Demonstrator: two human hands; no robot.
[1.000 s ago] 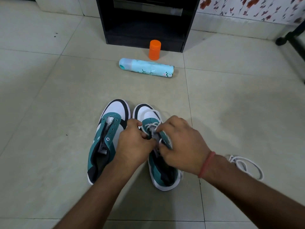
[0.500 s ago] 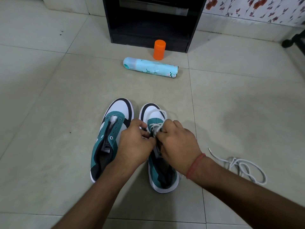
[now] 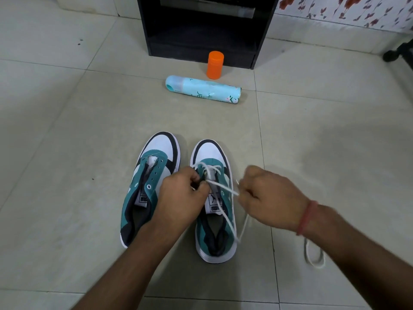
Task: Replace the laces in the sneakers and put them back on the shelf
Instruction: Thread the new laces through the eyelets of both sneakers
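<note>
Floor (image 3: 67,153) first, since it's the biggest thing here: pale tile, lots of open room on both sides and toward me. The black shelf (image 3: 201,30) sits at the far edge, straight ahead of the toes, with an orange bottle (image 3: 215,64) touching its base and a spray can (image 3: 203,90) lying crosswise just in front, so that lane isn't totally clear for later. Both sneakers sit side by side, toes pointing at the shelf, long axis running away from me. Left sneaker (image 3: 149,186) has bare eyelets, no lace at all. Right sneaker (image 3: 214,198) has the lace (image 3: 223,187) through the lowest eyelets only. Left hand (image 3: 181,198) is closed, pinching at the eyelet row by the tongue. Right hand (image 3: 268,198) is fisted on the lace, off to the shoe's outer side, with the strand stretched sideways between them. So I'd guess the next pull goes out to the right, across the shoe's axis. A spare lace (image 3: 314,253) loops on the floor by the right forearm, near enough to snag.
</note>
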